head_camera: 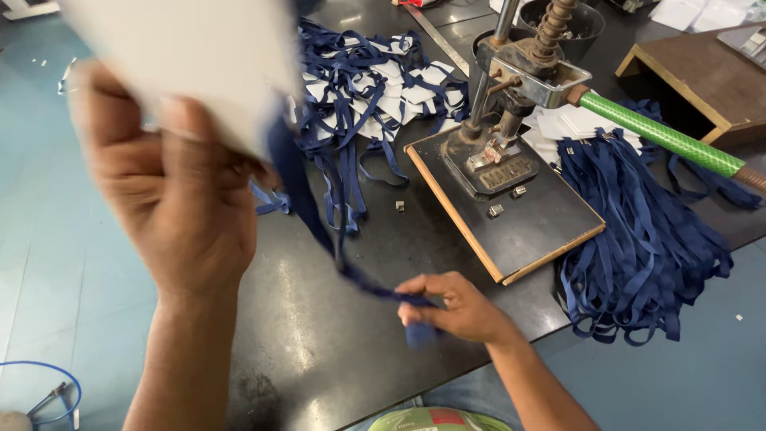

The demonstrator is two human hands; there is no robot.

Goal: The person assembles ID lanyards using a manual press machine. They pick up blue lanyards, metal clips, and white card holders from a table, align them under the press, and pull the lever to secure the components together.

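My left hand (171, 187) is raised close to the camera and grips a white card (191, 60) by its lower edge. A dark blue ribbon (307, 203) hangs from the card and runs down to the right. My right hand (451, 307) pinches the ribbon's lower end just above the black table (335, 335). Both hands are blurred by motion.
A pile of blue ribbons with white cards (375, 88) lies at the back. A hand press (511, 104) with a green-sleeved lever (662, 136) stands on a dark board (527, 223) with small metal clips. Loose blue ribbons (638, 255) spread at right. A wooden box (710, 80) sits far right.
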